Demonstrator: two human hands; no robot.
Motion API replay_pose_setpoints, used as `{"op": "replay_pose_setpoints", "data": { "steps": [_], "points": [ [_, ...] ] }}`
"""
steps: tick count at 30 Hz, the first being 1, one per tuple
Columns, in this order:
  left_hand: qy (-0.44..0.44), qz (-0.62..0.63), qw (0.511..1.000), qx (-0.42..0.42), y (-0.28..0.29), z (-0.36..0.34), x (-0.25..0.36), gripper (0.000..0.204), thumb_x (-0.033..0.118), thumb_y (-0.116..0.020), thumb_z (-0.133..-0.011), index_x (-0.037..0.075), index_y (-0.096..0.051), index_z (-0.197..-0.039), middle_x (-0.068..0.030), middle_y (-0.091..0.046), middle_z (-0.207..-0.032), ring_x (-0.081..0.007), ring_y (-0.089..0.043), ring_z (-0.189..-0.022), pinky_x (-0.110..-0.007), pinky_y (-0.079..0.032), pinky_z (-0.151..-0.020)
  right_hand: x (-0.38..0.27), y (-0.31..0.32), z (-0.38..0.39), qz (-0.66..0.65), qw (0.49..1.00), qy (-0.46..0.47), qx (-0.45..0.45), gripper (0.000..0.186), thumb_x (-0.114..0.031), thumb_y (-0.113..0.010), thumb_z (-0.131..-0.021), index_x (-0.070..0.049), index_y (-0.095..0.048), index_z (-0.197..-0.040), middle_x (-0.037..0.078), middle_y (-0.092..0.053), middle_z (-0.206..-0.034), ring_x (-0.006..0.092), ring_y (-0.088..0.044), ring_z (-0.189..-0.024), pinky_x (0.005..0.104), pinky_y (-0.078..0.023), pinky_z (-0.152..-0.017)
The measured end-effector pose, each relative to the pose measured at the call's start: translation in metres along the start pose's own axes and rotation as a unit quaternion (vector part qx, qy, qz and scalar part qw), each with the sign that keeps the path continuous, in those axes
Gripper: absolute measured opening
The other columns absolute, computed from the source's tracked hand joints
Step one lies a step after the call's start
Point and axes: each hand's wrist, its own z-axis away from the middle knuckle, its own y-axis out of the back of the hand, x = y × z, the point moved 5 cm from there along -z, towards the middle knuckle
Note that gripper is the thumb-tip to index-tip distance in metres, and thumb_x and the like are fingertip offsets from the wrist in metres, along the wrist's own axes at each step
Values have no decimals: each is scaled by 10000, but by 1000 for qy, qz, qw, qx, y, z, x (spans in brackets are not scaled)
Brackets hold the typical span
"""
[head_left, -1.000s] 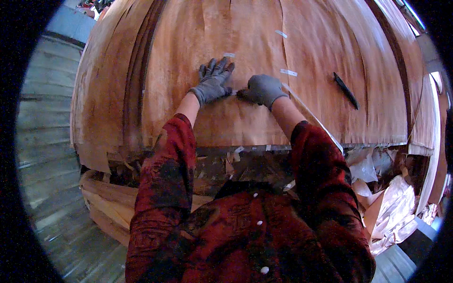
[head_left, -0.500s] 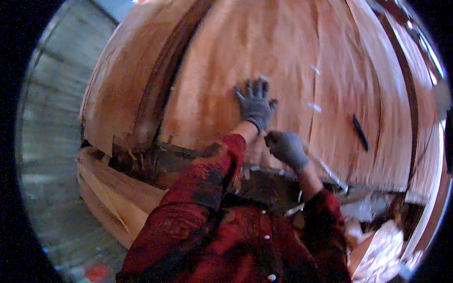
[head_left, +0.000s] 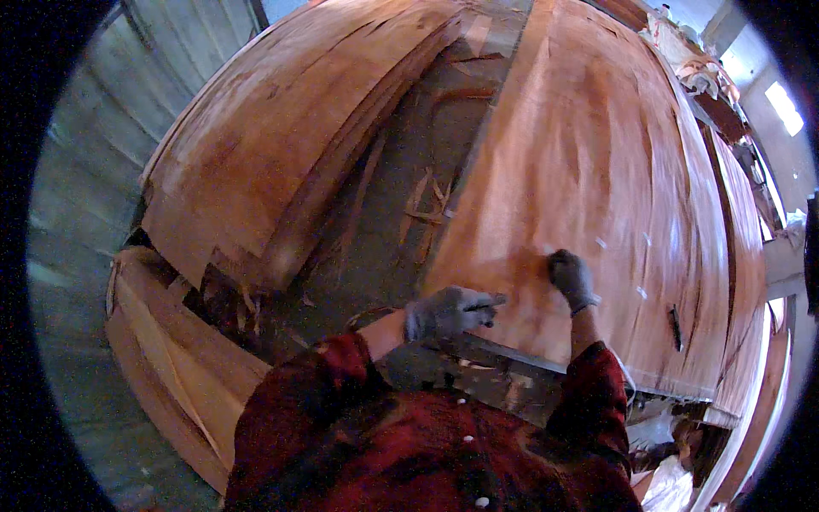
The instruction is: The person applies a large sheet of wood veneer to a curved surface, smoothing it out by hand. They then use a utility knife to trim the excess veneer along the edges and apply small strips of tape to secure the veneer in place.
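Note:
My left hand (head_left: 448, 314), in a grey glove, is at the near left corner of a large reddish-brown wood veneer sheet (head_left: 546, 171). Its fingers stretch to the right, partly curved, and hold nothing that I can see. Over the same sheet, further right, my right hand (head_left: 573, 280) is gloved too, with dark fingertips. Its fingers are curled closed, and whatever they may hold is hidden. To the right of this hand a slim black tool (head_left: 675, 327) lies on the sheet. Small pale strips (head_left: 641, 292) show nearby on the wood.
Left of the sheet runs a dark gap (head_left: 375, 205) with wood scraps (head_left: 424, 209) in it. Beyond it lies another veneer stack (head_left: 256, 145). Wooden boards (head_left: 171, 350) stand at the near left by a grey-green corrugated surface (head_left: 77, 222). Crumpled white material (head_left: 670, 486) sits at the lower right.
My left hand has left its flat, spread place on the veneer for the near left corner. My right hand has shifted right, still closed. The gap between the stacks now shows much wider.

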Motion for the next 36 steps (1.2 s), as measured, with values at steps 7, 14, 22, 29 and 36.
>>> {"op": "replay_pose_setpoints", "data": {
  "steps": [7,14,22,29,36],
  "points": [
    [113,112,975,154,128,145,-79,346,164,-528,-876,35,-529,-1197,-130,-646,-951,-175,-621,-834,-302,-486,-757,69,-31,8,23,999,-40,-22,158,-113,-525,-767,-12,-557,-649,168,-558,-620,258,-571,-584,389,-437,-521],
    [120,80,987,76,206,101,-86,341,163,-516,-882,39,-528,-1200,-126,-652,-956,-177,-622,-858,-299,-481,-773,59,-41,16,263,960,0,-98,168,-153,-521,-776,-35,-629,-725,179,-605,-693,300,-608,-667,384,-475,-607],
    [96,26,995,1,305,5,-107,371,152,-510,-889,31,-498,-1240,-98,-666,-956,-157,-632,-847,-276,-482,-760,-47,23,-18,78,941,-305,-123,297,-278,-455,-842,-54,-642,-787,219,-624,-813,391,-610,-768,482,-482,-671],
    [247,26,969,8,407,-38,-187,397,188,-509,-903,37,-477,-1268,-14,-656,-913,-74,-545,-810,-224,-436,-764,-39,30,-41,49,906,-397,-139,166,-220,-526,-791,-111,-650,-795,135,-637,-782,328,-611,-730,420,-475,-651],
    [246,-10,969,-20,526,-137,-255,400,187,-494,-889,25,-486,-1255,-39,-660,-891,-105,-569,-829,-252,-443,-783,-42,30,-184,-125,930,-334,85,122,-90,-517,-780,-58,-630,-748,93,-618,-641,193,-609,-579,314,-463,-547]
  ]
}}
